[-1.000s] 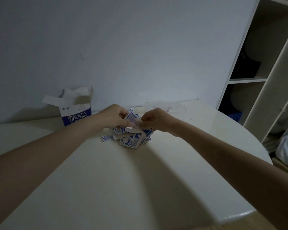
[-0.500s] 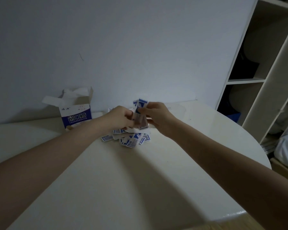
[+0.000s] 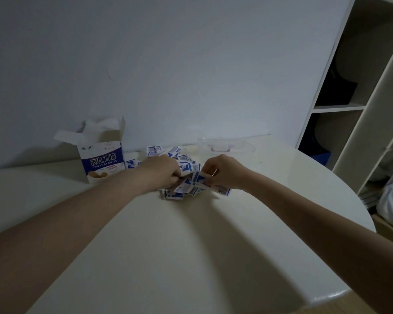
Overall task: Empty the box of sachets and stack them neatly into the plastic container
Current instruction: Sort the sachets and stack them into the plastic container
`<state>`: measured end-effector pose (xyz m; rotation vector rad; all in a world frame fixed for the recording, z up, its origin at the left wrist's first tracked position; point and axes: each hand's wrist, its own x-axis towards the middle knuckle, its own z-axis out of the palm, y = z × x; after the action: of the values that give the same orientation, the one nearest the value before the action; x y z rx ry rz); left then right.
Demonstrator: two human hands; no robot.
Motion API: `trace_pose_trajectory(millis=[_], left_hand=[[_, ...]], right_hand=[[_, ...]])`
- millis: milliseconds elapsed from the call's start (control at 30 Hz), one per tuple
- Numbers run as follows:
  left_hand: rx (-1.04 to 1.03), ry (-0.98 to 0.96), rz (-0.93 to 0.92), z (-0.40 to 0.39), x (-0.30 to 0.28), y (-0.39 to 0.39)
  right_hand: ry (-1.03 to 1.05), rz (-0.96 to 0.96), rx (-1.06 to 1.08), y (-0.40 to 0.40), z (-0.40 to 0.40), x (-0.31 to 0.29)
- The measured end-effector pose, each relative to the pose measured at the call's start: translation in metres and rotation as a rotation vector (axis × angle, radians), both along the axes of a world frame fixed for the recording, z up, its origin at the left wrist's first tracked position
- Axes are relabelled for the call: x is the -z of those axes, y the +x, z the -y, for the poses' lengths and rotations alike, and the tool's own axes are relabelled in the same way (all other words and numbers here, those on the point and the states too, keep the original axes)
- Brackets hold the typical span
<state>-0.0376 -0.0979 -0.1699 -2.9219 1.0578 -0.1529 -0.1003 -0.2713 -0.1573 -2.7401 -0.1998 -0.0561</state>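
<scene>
sachets (image 3: 186, 175) lay in a loose blue-and-white heap on the table (image 3: 191, 257), between the box (image 3: 102, 162) and the container (image 3: 225, 146). the box stood upright to the left near the wall, its top flaps open. the clear container sat behind the heap, toward the right. the left hand (image 3: 161, 171) rested on the heap with fingers curled into the sachets, gripping some. the right hand (image 3: 222, 172) pinched a few sachets at the heap's right edge. a shelf (image 3: 349, 107) stood to the right of the table.
</scene>
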Motion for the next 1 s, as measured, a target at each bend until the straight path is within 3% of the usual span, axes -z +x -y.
trace_pose_trajectory(millis=[133, 367, 433, 533, 700, 1000], left_hand=[[-0.086, -0.260, -0.196, -0.008, -0.010, 0.009], [-0.126, -0.290, -0.321, -0.017, -0.016, 0.011], [-0.144, -0.439, -0.385, -0.017, -0.016, 0.011], [-0.150, -0.690, -0.478, -0.013, -0.019, 0.004], [-0.107, -0.671, -0.426, -0.001, -0.023, -0.008], [-0.098, -0.685, -0.295, 0.002, -0.022, -0.016]], right_hand=[[-0.020, -0.016, 0.015, 0.000, 0.004, -0.001], [0.027, 0.047, -0.140, -0.004, 0.000, -0.011], [0.222, 0.069, -0.048, -0.003, -0.003, -0.013], [0.737, -0.004, 0.138, -0.001, -0.010, -0.013], [1.207, -0.149, 0.168, 0.006, -0.023, -0.013], [1.453, -0.266, 0.237, 0.006, -0.024, -0.017]])
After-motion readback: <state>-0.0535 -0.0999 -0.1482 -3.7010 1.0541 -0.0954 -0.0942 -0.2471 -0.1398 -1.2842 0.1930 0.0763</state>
